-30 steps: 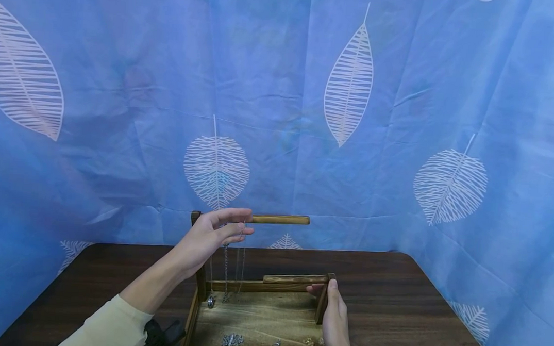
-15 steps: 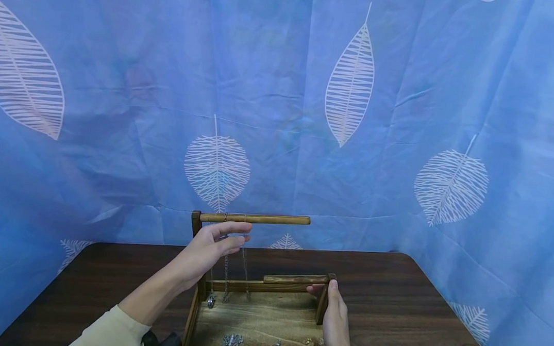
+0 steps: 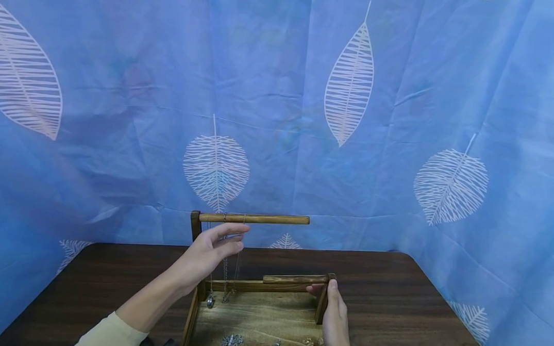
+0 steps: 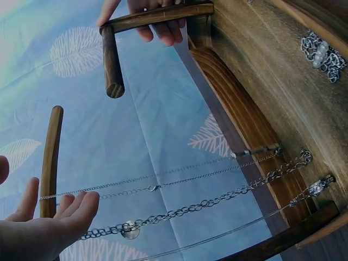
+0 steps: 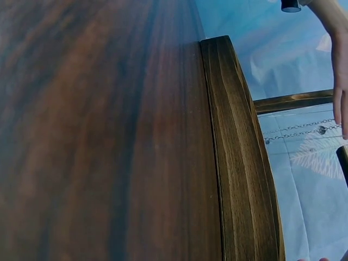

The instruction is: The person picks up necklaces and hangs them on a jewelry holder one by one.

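A wooden jewelry stand has a tall post with a long upper bar (image 3: 279, 219), a shorter lower bar (image 3: 295, 279), and a tray base (image 3: 252, 316). My left hand (image 3: 213, 247) is just below the upper bar, fingers extended, beside the hanging necklaces. Over that bar hang a necklace with a silver pendant (image 3: 210, 300), a thicker chain necklace (image 4: 206, 204) and a thin chain necklace (image 4: 125, 180). Whether my left fingers touch a chain, I cannot tell. My right hand (image 3: 335, 320) grips the lower bar's short post, thumb in front and fingertips behind.
In the tray's front lie a heap of silver chain (image 3: 232, 340), a small silver piece (image 3: 277, 343) and small gold-coloured pieces (image 3: 309, 342). The stand rests on a dark wooden table (image 3: 392, 302). Behind it hangs a blue leaf-patterned curtain (image 3: 279, 116).
My left hand has come down from in front of the upper bar, leaving the thin chain necklace hanging there. That chain has swung a little. The right hand keeps its grip.
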`<state>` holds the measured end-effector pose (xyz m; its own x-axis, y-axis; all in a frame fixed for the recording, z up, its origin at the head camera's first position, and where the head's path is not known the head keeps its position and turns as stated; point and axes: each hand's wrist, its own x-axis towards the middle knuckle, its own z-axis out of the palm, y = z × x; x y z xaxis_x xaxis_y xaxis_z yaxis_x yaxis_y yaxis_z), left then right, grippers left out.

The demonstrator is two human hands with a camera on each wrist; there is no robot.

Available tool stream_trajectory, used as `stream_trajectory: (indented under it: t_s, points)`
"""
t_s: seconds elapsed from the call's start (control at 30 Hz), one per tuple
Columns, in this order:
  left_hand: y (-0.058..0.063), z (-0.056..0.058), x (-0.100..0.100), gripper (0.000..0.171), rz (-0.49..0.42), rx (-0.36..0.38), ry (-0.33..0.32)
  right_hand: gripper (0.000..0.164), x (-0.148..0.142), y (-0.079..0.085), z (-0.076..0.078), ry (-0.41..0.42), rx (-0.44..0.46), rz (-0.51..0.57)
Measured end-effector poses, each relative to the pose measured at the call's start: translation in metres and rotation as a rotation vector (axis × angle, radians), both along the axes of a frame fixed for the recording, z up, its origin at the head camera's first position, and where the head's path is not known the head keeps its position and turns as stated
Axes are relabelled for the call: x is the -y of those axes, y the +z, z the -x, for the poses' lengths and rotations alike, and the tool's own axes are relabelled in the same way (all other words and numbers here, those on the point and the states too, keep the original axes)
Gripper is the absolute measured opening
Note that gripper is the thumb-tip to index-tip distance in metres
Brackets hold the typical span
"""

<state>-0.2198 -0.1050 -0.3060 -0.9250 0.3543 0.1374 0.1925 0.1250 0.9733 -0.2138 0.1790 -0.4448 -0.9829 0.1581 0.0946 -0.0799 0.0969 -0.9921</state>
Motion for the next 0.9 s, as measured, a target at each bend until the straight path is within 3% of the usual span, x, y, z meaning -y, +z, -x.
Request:
stream_trajectory:
  t_s: [0.5,0.67,0.9]
  points:
    - [-0.009,-0.012,0.007,0.038,-0.007,-0.015,-0.020,0.076,-0.001,-0.002,0.001,0.006,-0.001,0.010]
    - [-0.025,-0.013,0.011,0.037,-0.003,0.012,-0.049,0.076,-0.002,-0.001,0.000,0.010,0.000,0.012]
    - [-0.063,-0.011,0.022,0.041,-0.015,0.085,-0.095,0.075,-0.001,-0.002,0.000,0.014,-0.007,0.008]
